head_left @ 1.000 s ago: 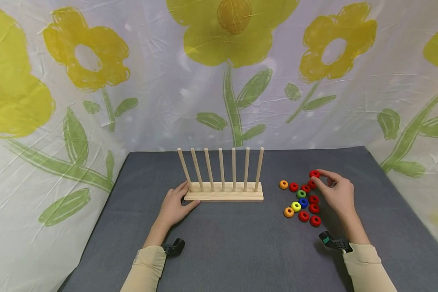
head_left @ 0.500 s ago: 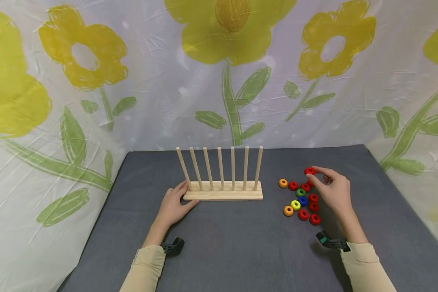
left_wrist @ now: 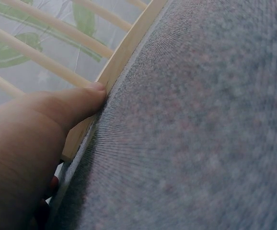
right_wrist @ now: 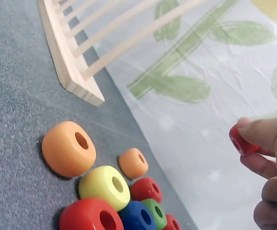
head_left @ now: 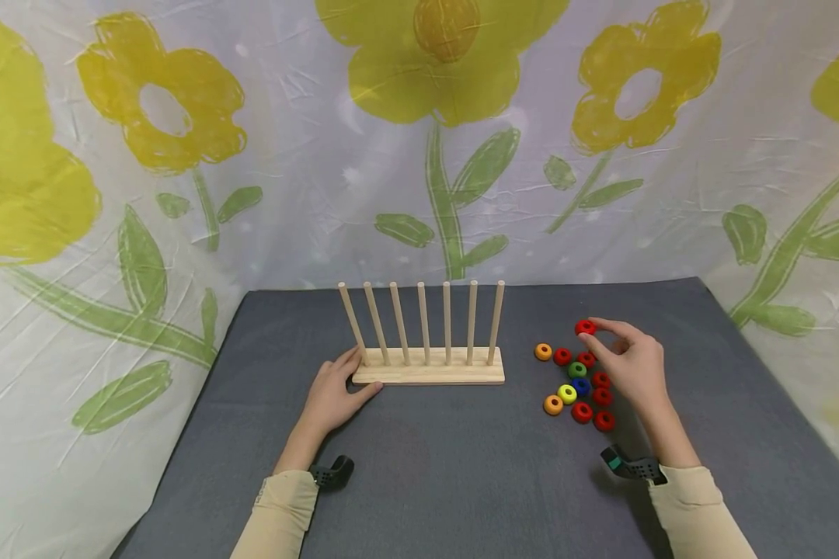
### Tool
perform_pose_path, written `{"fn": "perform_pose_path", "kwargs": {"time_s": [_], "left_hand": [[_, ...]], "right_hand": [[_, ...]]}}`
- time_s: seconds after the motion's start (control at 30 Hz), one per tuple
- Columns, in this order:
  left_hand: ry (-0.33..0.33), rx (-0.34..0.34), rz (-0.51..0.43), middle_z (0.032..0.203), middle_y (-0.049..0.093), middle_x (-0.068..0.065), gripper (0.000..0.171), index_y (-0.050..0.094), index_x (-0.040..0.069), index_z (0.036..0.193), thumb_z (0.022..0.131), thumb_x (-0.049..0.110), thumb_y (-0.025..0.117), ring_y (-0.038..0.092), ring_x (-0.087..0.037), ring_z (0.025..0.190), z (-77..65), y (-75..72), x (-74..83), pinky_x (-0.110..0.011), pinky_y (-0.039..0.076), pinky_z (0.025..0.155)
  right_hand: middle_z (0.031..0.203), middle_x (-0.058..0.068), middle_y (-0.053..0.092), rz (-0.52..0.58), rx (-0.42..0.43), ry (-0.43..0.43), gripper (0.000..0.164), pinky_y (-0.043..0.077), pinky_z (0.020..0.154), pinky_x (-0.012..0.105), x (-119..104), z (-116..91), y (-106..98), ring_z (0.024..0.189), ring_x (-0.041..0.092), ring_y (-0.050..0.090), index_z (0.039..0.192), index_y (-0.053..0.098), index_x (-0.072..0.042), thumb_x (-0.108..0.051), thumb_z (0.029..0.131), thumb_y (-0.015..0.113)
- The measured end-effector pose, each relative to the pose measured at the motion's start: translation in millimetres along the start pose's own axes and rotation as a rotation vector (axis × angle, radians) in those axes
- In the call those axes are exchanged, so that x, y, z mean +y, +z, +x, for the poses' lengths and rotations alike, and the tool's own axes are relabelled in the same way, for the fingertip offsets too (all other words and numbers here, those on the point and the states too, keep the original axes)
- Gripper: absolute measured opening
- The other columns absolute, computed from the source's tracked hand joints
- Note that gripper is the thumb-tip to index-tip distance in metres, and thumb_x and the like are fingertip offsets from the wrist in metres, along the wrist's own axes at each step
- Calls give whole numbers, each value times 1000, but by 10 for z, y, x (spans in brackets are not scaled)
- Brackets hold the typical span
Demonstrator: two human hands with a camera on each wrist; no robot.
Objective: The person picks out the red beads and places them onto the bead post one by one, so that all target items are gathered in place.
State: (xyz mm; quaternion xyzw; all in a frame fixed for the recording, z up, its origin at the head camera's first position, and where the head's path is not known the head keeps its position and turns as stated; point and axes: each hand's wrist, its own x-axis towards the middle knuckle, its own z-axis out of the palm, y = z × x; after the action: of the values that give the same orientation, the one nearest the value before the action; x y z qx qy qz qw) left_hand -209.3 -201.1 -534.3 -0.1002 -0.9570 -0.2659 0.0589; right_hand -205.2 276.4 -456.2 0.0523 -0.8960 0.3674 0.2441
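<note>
A pale wooden peg rack (head_left: pixel 429 375), with a row of upright bare pegs, stands at the table's middle. My left hand (head_left: pixel 332 396) holds the left end of its base; in the left wrist view the thumb (left_wrist: pixel 81 100) lies along the front edge, with the other fingers mostly hidden round the end. Over the far side of the bead group, my right hand (head_left: pixel 636 369) pinches a red bead (right_wrist: pixel 241 141) between thumb and fingers, raised above the table. Below and left of that hand lie a green bead (head_left: pixel 576 370), a blue bead (head_left: pixel 581 387) and a yellow bead (head_left: pixel 567 394).
Several loose red beads (head_left: pixel 604 421) lie among the group, plus two orange beads (head_left: pixel 553 404) on its left side. Dark grey cloth covers the table (head_left: pixel 447 473). A flower-printed curtain (head_left: pixel 308 171) hangs behind the far edge.
My right hand has carried the red bead a short way left, off the far right of the bead group. The left hand and peg rack have kept their place.
</note>
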Motion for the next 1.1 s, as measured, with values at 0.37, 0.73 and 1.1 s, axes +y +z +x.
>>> {"fn": "perform_pose_path", "kwargs": {"time_s": [0.37, 0.73, 1.1], "left_hand": [[0, 7, -3, 159, 38, -13, 84, 43, 7, 155, 91, 53, 73, 48, -35, 118, -11, 27, -26, -54, 41, 96], [9, 16, 0, 158, 39, -14, 84, 43, 6, 155, 91, 53, 72, 49, -34, 114, -11, 17, -23, -53, 43, 91], [-4, 4, -3, 159, 38, -12, 84, 42, 9, 156, 92, 54, 72, 49, -33, 115, -2, 3, -14, -53, 42, 93]], "right_hand": [[111, 10, 70, 55, -23, -8, 36, 28, 37, 28, -105, 50, 49, 36, 13, 34, 124, 75, -9, -26, 93, 79], [105, 6, 70, 90, -32, -22, 36, 27, 36, 28, -193, 100, 94, 35, 13, 31, 124, 75, -13, -29, 92, 80], [109, 3, 72, 108, -12, -53, 34, 27, 37, 27, -285, 127, 113, 36, 13, 30, 122, 76, -12, -24, 91, 81]]}}
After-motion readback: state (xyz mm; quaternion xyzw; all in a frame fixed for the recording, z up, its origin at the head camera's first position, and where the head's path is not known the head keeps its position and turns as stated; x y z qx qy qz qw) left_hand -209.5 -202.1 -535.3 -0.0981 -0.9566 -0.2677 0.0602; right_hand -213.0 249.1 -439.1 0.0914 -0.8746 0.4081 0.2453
